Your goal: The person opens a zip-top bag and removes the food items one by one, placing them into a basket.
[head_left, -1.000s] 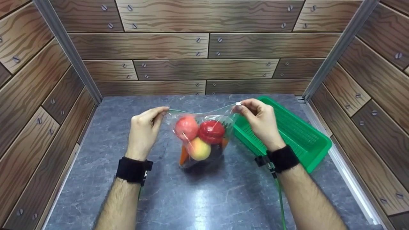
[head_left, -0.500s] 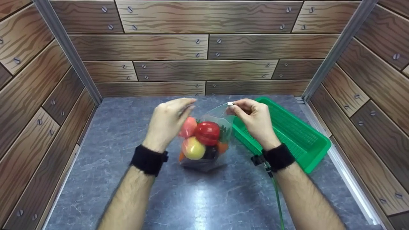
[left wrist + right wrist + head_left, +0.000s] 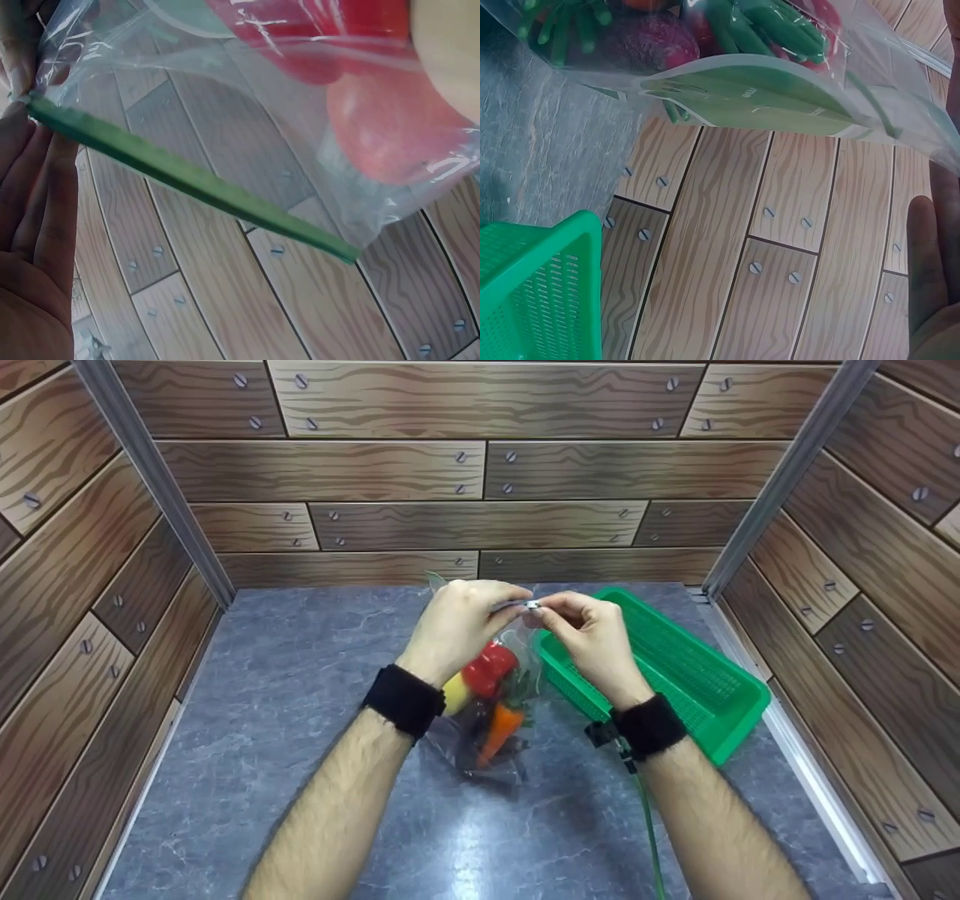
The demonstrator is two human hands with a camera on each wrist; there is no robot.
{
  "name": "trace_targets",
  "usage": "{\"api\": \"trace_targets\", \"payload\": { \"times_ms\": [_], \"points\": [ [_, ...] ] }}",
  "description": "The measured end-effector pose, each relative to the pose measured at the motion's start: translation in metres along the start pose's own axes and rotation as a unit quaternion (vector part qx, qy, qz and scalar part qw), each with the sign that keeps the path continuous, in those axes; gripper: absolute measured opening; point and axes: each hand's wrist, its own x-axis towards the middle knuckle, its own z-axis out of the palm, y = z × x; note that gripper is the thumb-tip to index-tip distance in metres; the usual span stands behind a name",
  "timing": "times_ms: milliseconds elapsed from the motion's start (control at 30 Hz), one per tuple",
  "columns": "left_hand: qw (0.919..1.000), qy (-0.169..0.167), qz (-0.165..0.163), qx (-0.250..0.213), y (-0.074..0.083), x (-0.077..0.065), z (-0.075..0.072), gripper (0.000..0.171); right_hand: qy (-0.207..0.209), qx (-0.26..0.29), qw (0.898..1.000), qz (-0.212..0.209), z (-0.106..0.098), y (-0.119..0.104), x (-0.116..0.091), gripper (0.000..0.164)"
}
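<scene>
- Pinching the bag by the slider, at one top corner, with left hand and right hand, probably to steady the seal.
- Letting fruit and vegetables sag inside, beside the green basket.

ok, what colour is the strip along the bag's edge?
Green, light and dark; the strip shows best in the left wrist view.

Bag is clear, glossy, creased plastic film. Pepper looks smooth, shiny. Basket: perforated plastic, slight sheen. Counter: smooth, marbled, reflective. Wall panels show wood grain. Wristbands: matt cloth.
</scene>
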Motion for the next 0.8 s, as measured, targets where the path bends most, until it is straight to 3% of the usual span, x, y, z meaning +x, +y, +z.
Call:
{"api": "trace_targets", "payload": {
  "times_ms": [433, 600, 800],
  "points": [
    [0.9993, -0.032, 0.009, 0.016, 0.002, 0.003, -0.004, 0.021, -0.006, -0.033, 0.999, -0.034, 0.0, -0.002, -0.002, 0.01],
    [0.9991, -0.042, 0.003, 0.012, -0.009, -0.003, -0.008, 0.021, -0.004, -0.039, 0.999, -0.031, -0.005, -0.003, -0.003, 0.01],
    [0.9991, -0.031, -0.018, 0.022, -0.029, -0.013, -0.017, 0.02, 0.012, -0.013, 1.0, -0.015, -0.015, 0.002, -0.003, 0.01]
  ]
}}
